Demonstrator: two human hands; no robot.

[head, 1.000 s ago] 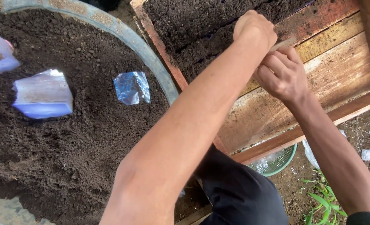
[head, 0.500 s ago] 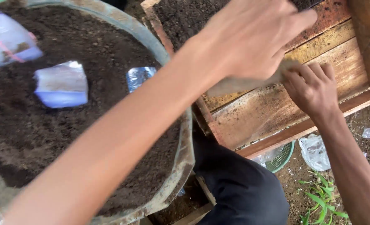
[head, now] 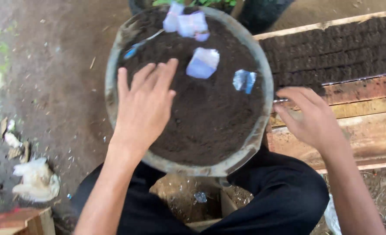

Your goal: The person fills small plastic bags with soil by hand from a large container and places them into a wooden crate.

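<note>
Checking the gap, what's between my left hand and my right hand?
In the head view, between the left hand and right hand lie dark soil and the basin rim, with a clear plastic scrap just above.

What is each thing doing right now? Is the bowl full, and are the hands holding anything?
Bowl: round, filled with dark soil.
Plastic scraps: lying loose on the soil.
Left hand: open, fingers spread, over the soil, holding nothing.
Right hand: fingers curled beside the bowl rim; cannot tell if it holds anything.
Wooden tray: partly packed with soil, lower boards bare.
</note>
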